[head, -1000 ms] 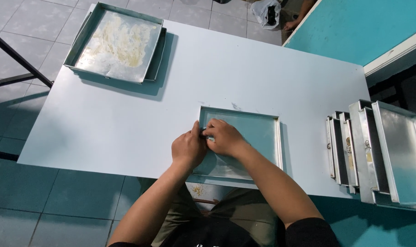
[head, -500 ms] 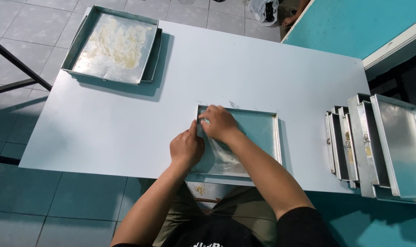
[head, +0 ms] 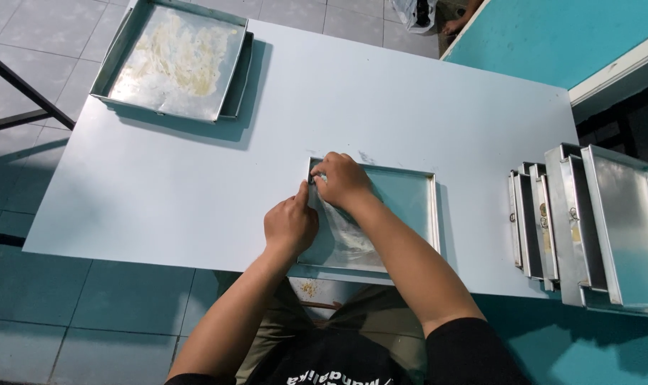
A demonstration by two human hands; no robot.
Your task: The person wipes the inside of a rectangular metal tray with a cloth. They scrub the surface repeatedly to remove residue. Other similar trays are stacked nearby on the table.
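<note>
Since half a second ago, my right hand (head: 340, 180) has slid further up the tray (head: 402, 196) to its far-left corner; my left hand (head: 289, 224) has barely shifted along the left rim.

Step in hand, as I judge it: lining the tray with a clear plastic sheet (head: 345, 235). The sheet lies inside the tray, wrinkled near the left side and near edge, flatter toward the right.

Hand states:
- Right hand: fingers curled down onto the sheet at the far-left corner, pressing it in. I cannot tell whether they pinch the sheet or only press it.
- Left hand: loosely closed, thumb up against the left rim, steadying the tray. It grips nothing that I can see.

Position: the tray sits on the table (head: 381, 107) near its front edge, directly under both hands. The hands are almost touching at the corner.

Next move, in my judgement: the sheet needs seating along the left wall, then smoothing toward the near edge, with the left hand holding the tray from sliding.

Well apart: a greased tray (head: 170, 60) at far left, stacked tins (head: 588, 228) at right.
</note>
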